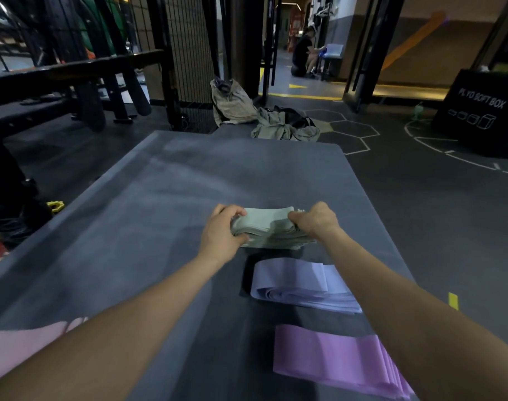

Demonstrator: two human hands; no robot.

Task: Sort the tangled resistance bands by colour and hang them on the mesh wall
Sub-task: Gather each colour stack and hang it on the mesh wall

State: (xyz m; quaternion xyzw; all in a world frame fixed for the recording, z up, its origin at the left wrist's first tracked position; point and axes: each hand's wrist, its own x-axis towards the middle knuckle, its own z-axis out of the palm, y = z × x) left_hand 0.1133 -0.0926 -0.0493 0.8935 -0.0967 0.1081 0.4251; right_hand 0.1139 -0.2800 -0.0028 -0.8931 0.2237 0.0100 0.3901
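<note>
Both hands, L (222, 230) & R (315, 219), fingers curled, grip ends of green stack (268, 230) on mat (160, 198); lilac (299, 282), pink (333, 363) stacks nearer

Matt green bands (271, 227), smooth grey mat (166, 198)

Dim gym, dark rubber floor (420, 198) with white hexagon lines, black plyo box (478, 111), lit doorway (305, 39)

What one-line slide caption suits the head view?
Both hands grip the green band stack beyond lilac and pink stacks.
</note>
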